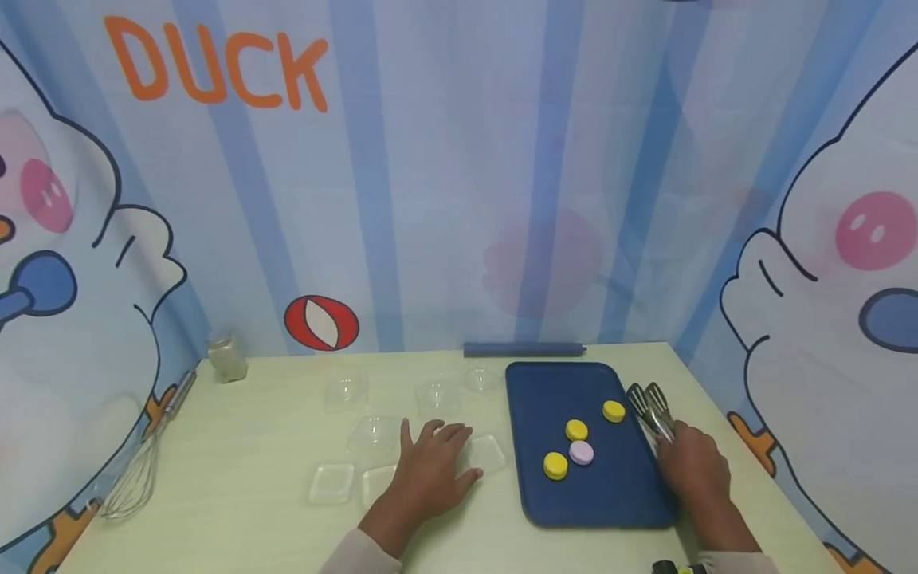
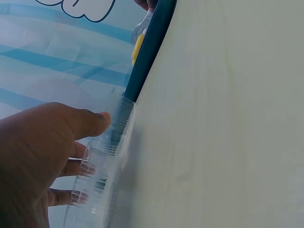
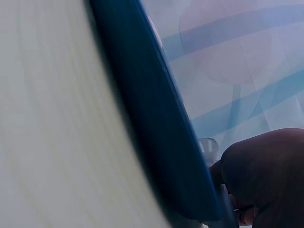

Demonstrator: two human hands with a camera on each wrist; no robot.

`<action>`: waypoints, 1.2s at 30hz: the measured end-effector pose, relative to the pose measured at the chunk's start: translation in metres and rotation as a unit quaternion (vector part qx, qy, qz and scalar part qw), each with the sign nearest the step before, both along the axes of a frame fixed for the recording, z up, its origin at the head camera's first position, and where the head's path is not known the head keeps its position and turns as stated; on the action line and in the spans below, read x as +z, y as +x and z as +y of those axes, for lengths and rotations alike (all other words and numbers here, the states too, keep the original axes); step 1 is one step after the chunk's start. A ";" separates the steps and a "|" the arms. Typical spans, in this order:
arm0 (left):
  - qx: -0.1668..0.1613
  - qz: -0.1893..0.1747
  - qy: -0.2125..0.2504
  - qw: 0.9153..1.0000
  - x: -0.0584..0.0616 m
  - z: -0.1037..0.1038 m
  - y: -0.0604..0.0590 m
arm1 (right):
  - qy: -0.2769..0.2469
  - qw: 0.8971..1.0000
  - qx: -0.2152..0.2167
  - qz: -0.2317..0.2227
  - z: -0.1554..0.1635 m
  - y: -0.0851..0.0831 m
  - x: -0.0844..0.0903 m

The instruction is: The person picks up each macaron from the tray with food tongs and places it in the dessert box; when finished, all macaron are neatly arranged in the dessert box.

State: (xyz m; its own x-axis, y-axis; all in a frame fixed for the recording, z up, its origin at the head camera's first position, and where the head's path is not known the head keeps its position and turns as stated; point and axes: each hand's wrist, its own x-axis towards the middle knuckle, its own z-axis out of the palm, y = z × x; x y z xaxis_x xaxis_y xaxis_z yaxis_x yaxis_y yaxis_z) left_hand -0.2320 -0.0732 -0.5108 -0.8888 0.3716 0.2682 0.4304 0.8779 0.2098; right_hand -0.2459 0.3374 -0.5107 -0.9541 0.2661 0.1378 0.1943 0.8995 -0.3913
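Note:
My left hand (image 1: 430,474) has its fingers spread low over several clear plastic containers (image 1: 373,434). In the left wrist view, its thumb and fingertips lie close against a clear container with ridged walls (image 2: 121,118). On the right, my right hand (image 1: 696,466) grips metal tongs with slotted heads (image 1: 654,410), beside the right edge of a dark blue tray (image 1: 617,494). Three yellow macarons (image 1: 555,465) and a lilac one (image 1: 582,453) lie on the tray. In the right wrist view, the tray's side (image 3: 152,109) hides most of the tongs.
A whisk (image 1: 139,466) lies along the table's left edge, and a small glass jar (image 1: 227,359) stands at the back left. Behind the tray, a dark blue rod (image 1: 523,349) lies against the printed backdrop (image 1: 445,199). A dark object (image 1: 667,567) shows by the right sleeve.

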 end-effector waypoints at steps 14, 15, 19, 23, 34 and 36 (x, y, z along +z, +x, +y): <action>-0.012 0.014 -0.002 1.000 -0.003 -0.001 0.001 | 0.008 0.998 -0.013 0.057 -0.012 0.010 0.006; -0.012 0.014 -0.003 1.000 -0.003 -0.002 0.001 | 0.009 0.998 -0.011 0.058 -0.013 0.011 0.007; -0.011 0.007 -0.004 1.000 -0.002 -0.005 0.001 | 0.017 0.998 0.000 0.054 -0.017 0.014 0.011; -0.015 0.001 0.002 1.000 0.000 -0.008 0.001 | 0.028 0.998 -0.001 0.052 -0.018 0.015 0.014; -0.021 -0.008 0.015 1.000 0.001 -0.010 0.004 | 0.024 0.999 0.012 0.033 -0.015 0.020 0.020; -0.023 -0.008 0.016 1.000 -0.001 -0.010 0.003 | 0.023 0.999 0.016 0.029 -0.014 0.021 0.021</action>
State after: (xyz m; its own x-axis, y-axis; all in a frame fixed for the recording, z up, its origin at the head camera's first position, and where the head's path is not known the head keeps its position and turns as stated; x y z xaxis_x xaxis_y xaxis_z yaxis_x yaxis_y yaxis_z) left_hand -0.2288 -0.0828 -0.5118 -0.8753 0.4042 0.2655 0.4667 0.8499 0.2446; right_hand -0.2250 0.3232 -0.4901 -0.9521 0.2274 0.2046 0.1432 0.9223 -0.3589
